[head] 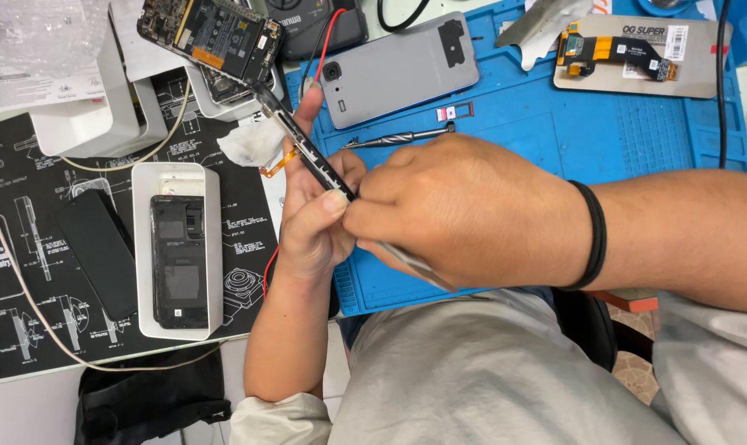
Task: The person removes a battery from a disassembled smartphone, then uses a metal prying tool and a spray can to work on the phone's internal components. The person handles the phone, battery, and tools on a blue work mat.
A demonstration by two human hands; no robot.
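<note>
My left hand (pixel 312 222) holds a thin dark phone part (pixel 307 147) edge-on above the blue work mat (pixel 538 124), with an orange flex cable (pixel 276 165) hanging off it. My right hand (pixel 464 210), a black band on its wrist, is closed on metal tweezers (pixel 415 265) whose tip meets the part near my left thumb. A grey phone back cover (pixel 398 70) lies on the mat just beyond. A metal tool (pixel 398 138) lies on the mat behind my right hand.
A white tray (pixel 147 247) with a black phone frame (pixel 178 259) sits at left, next to a black screen panel (pixel 101 251) on a dark printed mat. An opened phone (pixel 211 37) and a screen part with flex cable (pixel 637 58) lie at the back.
</note>
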